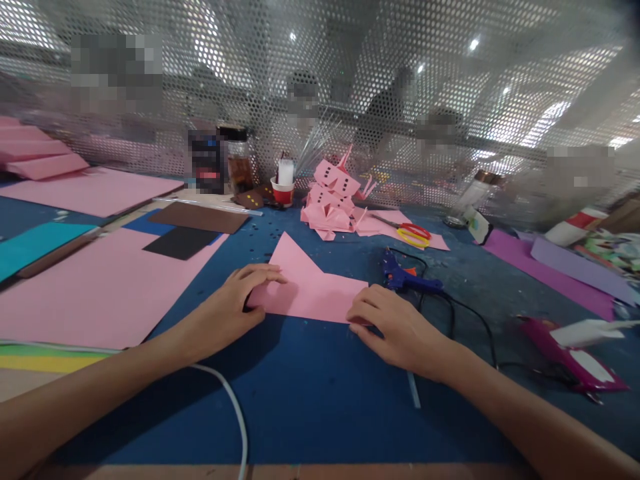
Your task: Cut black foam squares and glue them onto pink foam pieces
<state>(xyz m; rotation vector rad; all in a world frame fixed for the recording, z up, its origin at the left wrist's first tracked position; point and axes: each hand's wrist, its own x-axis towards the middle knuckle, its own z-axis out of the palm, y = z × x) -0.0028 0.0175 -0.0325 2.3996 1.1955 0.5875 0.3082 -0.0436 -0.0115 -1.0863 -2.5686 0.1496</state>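
A folded pink paper piece (306, 287) lies flat on the blue table mat (320, 400) in front of me. My left hand (235, 303) rests on its left corner, fingers curled and pressing down on the fold. At the paper's right lower corner sits my right hand (395, 327), fingers bent and pressed against the edge. Both hands hold the sheet against the mat.
A blue glue gun (407, 279) with a black cord lies just right of the paper. Red-and-yellow scissors (415, 235) and a heap of folded pink paper figures (333, 197) sit behind. Large pink sheets (95, 287) cover the left; purple paper (560, 267) lies right. A mesh screen (350, 100) closes the back.
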